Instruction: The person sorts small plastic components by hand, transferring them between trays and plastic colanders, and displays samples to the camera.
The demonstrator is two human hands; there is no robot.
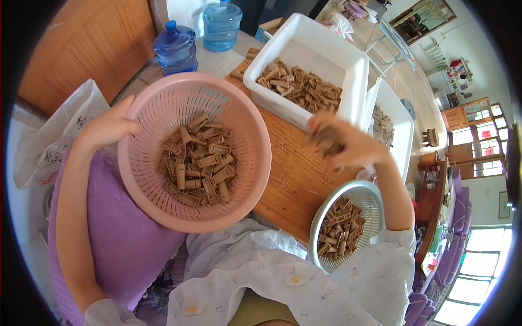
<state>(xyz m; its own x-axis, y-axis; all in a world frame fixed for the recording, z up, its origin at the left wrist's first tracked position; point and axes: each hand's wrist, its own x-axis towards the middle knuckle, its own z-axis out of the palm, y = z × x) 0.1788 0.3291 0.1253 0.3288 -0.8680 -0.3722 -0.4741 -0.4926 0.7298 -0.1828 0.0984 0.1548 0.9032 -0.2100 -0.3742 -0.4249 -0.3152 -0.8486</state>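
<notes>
Head view: the right hand (353,144), its grip curled around blurred brown pieces (328,142), long axes unclear, hangs over the counter (291,168), right of the pink basket (202,223) whose rim the left hand (110,124) clasps.

Daylight, glaring windows (481,264), motion blur, bent edges

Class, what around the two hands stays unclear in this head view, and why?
In the head view:
- Right hand and the brown clump it holds: blurred, pieces uncountable.
- Pink basket: bottom centre, covered by a brown heap.
- Far white bin: left side, hidden by the nearer white bin.
</notes>
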